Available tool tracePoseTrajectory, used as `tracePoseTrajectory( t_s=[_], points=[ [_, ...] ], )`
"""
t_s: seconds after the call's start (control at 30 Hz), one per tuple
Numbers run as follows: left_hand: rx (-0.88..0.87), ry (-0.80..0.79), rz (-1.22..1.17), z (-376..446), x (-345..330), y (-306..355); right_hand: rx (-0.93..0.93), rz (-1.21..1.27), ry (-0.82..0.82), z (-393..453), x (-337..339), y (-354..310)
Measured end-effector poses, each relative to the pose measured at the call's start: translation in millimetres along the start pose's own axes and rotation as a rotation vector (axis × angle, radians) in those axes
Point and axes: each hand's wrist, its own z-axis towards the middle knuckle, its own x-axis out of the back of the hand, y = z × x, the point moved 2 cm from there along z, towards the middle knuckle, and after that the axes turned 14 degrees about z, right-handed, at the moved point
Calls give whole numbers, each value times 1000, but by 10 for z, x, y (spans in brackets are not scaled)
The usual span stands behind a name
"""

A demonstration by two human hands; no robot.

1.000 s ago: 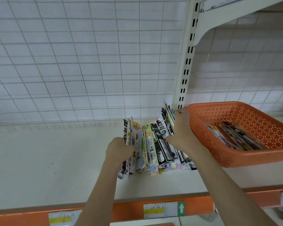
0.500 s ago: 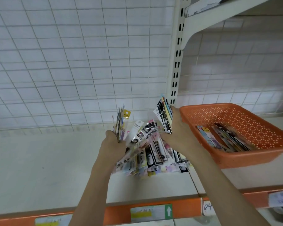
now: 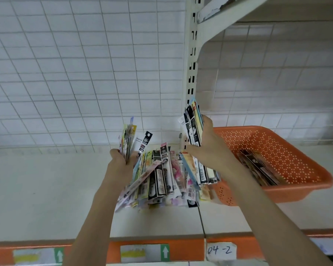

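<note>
**Inspector:** Position of the left hand?

**Clerk:** The left hand (image 3: 121,162) is raised over the shelf (image 3: 46,189), its forearm coming up from the bottom of the view. The fingers are curled round a thin left sheaf (image 3: 128,139) of packets, held upright with the tops fanned above the knuckles.

**Inspector:** And the right hand?

**Clerk:** The right hand (image 3: 208,148) is higher, just in front of the slotted post (image 3: 190,54). Thumb and fingers clamp a right sheaf (image 3: 192,125), also upright, with the tops leaning slightly left.

**Inspector:** Where is the rest of the stock?

**Clerk:** A loose pile (image 3: 161,179) of packets lies fanned on the shelf, between and below the two hands. Its lower ends point toward the front edge. Its right side is just beside the orange basket (image 3: 286,194); I cannot tell whether they touch.

**Inspector:** Surroundings?

**Clerk:** The basket sits on the shelf to the right and holds a few basket packets (image 3: 258,167) lying flat. A wire grid (image 3: 85,73) backs the shelf. The orange front strip (image 3: 185,248) carries an arrow label (image 3: 164,251) and a handwritten tag (image 3: 220,250) reading "04-2".

**Inspector:** Obstructions?

**Clerk:** The right forearm crosses the basket's near left corner. The left hand covers the lower part of its sheaf.
</note>
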Motion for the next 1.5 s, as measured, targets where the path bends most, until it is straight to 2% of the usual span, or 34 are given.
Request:
tracePoseTrajectory(
  t_s=[0.23, 0.37, 0.57, 0.7, 0.87, 1.03, 1.3, 1.4, 1.5],
  points=[
    [-5, 10, 82, -30, 54, 120, 13, 13, -30, 83, 50, 16],
    [-14, 5, 184, -28, 66, 261, 18, 4, 28, 145, 245, -6],
    [-77, 60, 182, -175, -76, 604, -96, -181, 124, 221, 792, 224],
    [-82, 87, 207, -267, -189, 792, -217, -248, 118, 252, 1066, 518],
    [-72, 38, 174, -397, -334, 955, -359, -290, -33, 282, 1103, 830],
    [-68, 4, 153, -503, -456, 1085, -417, -418, -226, 262, 1068, 949],
    [-33, 9, 136, -657, -526, 1260, -403, -613, -448, 240, 1119, 1054],
    [-38, 28, 162, -717, -575, 1391, -308, -622, -440, 231, 1306, 961],
    [-69, 12, 218, -742, -641, 1573, -243, -453, -317, 192, 1610, 890]
  ],
)
